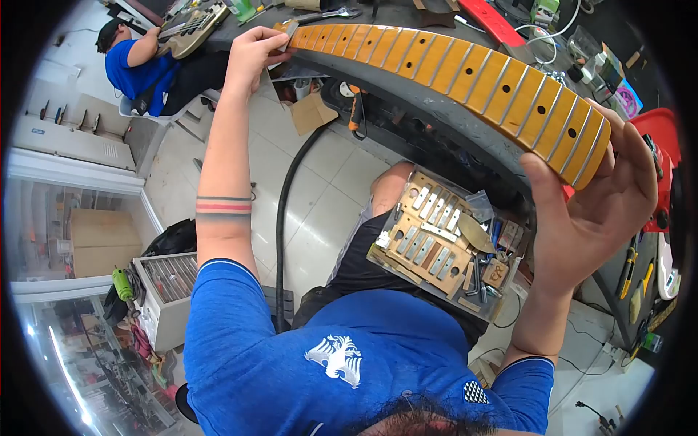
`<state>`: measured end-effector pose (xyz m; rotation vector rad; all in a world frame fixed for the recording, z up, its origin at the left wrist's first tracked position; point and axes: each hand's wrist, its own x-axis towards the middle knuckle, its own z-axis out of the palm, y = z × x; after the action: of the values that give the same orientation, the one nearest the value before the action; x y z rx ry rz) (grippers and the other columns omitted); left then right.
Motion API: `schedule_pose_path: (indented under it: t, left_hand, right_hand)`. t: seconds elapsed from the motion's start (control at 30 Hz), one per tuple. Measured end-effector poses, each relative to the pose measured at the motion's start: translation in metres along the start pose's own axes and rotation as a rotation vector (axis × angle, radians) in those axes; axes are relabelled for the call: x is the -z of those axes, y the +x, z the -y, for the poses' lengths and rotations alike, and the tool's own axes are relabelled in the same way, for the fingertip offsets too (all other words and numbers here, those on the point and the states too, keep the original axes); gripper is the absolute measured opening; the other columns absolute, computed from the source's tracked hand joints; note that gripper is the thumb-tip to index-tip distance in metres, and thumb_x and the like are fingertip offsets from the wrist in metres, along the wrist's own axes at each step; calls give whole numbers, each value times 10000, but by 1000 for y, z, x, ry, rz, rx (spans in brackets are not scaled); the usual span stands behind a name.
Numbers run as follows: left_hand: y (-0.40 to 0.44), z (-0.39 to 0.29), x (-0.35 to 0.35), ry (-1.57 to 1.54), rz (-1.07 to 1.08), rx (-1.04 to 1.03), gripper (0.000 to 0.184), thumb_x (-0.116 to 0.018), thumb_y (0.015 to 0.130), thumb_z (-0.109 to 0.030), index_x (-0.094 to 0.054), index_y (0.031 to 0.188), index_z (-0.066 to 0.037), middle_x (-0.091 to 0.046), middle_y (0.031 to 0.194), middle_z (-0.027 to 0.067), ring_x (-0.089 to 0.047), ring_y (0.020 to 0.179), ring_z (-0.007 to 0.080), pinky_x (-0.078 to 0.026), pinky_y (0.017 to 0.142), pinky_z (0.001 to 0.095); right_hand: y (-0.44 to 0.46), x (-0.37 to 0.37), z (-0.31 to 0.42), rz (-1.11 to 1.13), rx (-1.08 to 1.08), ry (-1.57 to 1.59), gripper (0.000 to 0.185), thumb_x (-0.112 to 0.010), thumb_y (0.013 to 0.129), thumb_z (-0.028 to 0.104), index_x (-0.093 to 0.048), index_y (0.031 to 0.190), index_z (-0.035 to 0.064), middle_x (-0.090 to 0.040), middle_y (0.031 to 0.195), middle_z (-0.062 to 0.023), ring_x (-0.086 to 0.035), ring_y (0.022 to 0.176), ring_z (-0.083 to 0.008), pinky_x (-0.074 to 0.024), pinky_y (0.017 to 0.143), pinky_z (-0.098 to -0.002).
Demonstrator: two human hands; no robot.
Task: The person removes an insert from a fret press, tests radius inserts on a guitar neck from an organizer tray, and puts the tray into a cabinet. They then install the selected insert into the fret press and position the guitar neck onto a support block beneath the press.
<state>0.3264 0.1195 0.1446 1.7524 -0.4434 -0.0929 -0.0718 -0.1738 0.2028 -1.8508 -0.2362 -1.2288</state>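
A guitar neck [469, 71] with an amber fretboard, metal frets and dark dot inlays stretches across the upper middle. At its narrow far end, my left hand [254, 57] is closed, pinching a small flat grey piece [289, 33] against the neck; its exact kind is unclear. My right hand [592, 196] grips the wide near end, with the thumb along one edge and the fingers partly hidden behind the wood. Under the neck runs a grey bench edge [436, 109].
A tray [465, 304] of metal blocks and hex keys sits by my lap. Beyond my left hand, a seated person in blue [138, 62] handles a guitar [196, 33]. A black hose [282, 218] crosses the tiled floor. Pliers [628, 272] lie at right, near a red container [660, 131].
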Motion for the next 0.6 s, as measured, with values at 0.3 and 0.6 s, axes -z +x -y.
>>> schedule_pose_path:
  t: [0.3, 0.6]
  left_hand:
    - [2, 3, 22, -151, 26, 81, 139, -761, 997, -114, -699, 994, 11, -746, 980, 127, -774, 860, 240, -686, 844, 388]
    - [-2, -7, 37, -124, 71, 181, 123, -756, 998, -121, -678, 920, -68, -679, 927, 18, -702, 872, 147, -692, 876, 453]
  right_hand:
    - [4, -33, 33, -16, 61, 105, 987, -905, 767, -109, -335, 1566, -1, -540, 1490, -240, -630, 1355, -332, -612, 1106, -444]
    - [16, -47, 42, 130, 184, 142, 1111, -973, 714, -62, -278, 1581, -17, -529, 1458, -283, -685, 1267, -332, -671, 994, -406]
